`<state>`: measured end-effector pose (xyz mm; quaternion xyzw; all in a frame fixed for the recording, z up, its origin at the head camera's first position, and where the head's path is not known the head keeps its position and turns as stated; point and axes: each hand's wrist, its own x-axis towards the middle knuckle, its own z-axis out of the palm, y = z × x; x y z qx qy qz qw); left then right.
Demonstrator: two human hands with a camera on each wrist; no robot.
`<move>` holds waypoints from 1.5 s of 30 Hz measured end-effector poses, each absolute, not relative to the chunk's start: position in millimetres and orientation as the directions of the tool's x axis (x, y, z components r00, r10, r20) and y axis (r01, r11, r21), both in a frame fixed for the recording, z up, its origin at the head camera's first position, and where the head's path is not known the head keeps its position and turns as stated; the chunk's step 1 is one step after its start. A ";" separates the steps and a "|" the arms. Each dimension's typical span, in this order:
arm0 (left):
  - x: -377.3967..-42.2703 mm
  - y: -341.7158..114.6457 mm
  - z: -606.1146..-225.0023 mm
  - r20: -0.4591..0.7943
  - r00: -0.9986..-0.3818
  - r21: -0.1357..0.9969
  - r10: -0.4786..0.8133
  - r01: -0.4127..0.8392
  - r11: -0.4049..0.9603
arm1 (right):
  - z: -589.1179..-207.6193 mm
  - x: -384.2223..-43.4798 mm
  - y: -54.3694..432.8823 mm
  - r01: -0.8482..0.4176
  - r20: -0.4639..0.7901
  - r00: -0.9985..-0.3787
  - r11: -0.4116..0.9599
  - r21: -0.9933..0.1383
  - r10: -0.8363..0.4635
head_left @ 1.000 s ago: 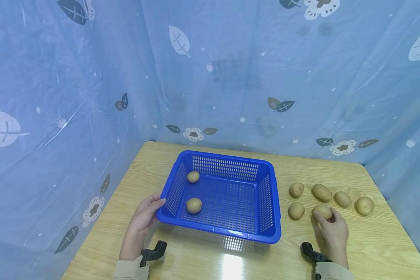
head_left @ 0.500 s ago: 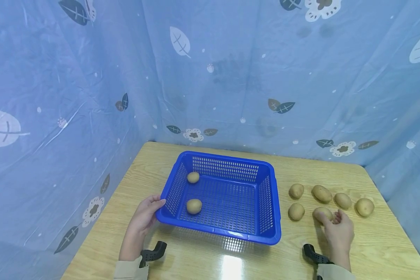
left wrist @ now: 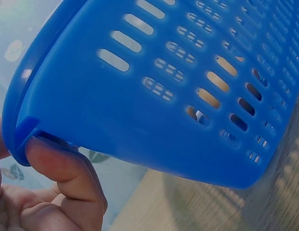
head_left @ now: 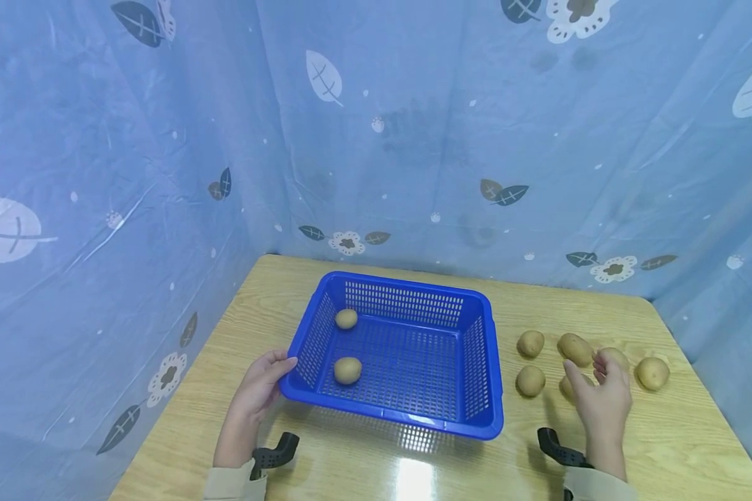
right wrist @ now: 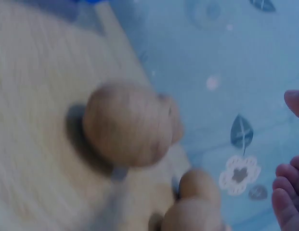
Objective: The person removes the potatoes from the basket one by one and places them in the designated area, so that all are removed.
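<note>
My left hand (head_left: 260, 386) pinches the left front corner of a blue plastic basket (head_left: 391, 412); the left wrist view shows curled fingers (left wrist: 67, 168) at its rim. Inside lie two potatoes, one near the front (head_left: 347, 370) and a smaller potato (head_left: 347, 319) behind. Over the potatoes on the right, my right hand (head_left: 604, 407) hovers with thumb and fingers apart, holding nothing. It partly covers a near potato (head_left: 568, 390) and a potato (head_left: 617, 356) behind its fingers. In the right wrist view, a blurred potato (right wrist: 127, 125) stands apart from the fingertips (right wrist: 284, 202).
Right of the basket, more potatoes lie on the wooden table (head_left: 670, 445): two in a column, a rear potato (head_left: 530, 344) and a nearer one (head_left: 530, 380), a long one (head_left: 574, 348), and one at far right (head_left: 653, 373). A blue patterned curtain (head_left: 413, 160) hangs behind.
My right hand has come off the near potato, which stays on the table, and has risen slightly forward with fingers spread. The left hand and basket have not moved.
</note>
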<state>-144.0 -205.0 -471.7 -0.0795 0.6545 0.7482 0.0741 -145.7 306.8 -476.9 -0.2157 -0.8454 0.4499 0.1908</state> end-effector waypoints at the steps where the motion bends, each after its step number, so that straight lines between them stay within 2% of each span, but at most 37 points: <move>1: -143.9 -205.2 -471.7 -0.215 -0.977 0.968 0.008 -0.214 -0.130 | -474.9 -146.3 303.1 0.176 0.142 -0.839 0.509 -0.843 0.525; 14: -144.2 -204.0 -472.3 -0.215 -0.977 0.968 0.001 -0.214 -0.132 | -460.9 -156.6 274.8 0.004 0.261 -0.885 0.565 -0.825 0.386; 29: -144.2 -205.0 -472.5 -0.212 -0.977 0.967 0.009 -0.211 -0.143 | -428.5 -159.5 252.3 -0.114 0.336 -0.902 0.599 -0.793 0.272; 36: -144.7 -205.7 -473.6 -0.197 -0.980 0.970 0.021 -0.198 -0.144 | -413.7 -164.7 242.0 -0.254 0.381 -0.909 0.503 -0.826 0.168; 45: -144.4 -204.9 -473.3 -0.209 -0.978 0.966 0.019 -0.210 -0.149 | -398.3 -173.6 222.5 -0.350 0.413 -0.907 0.401 -0.847 0.081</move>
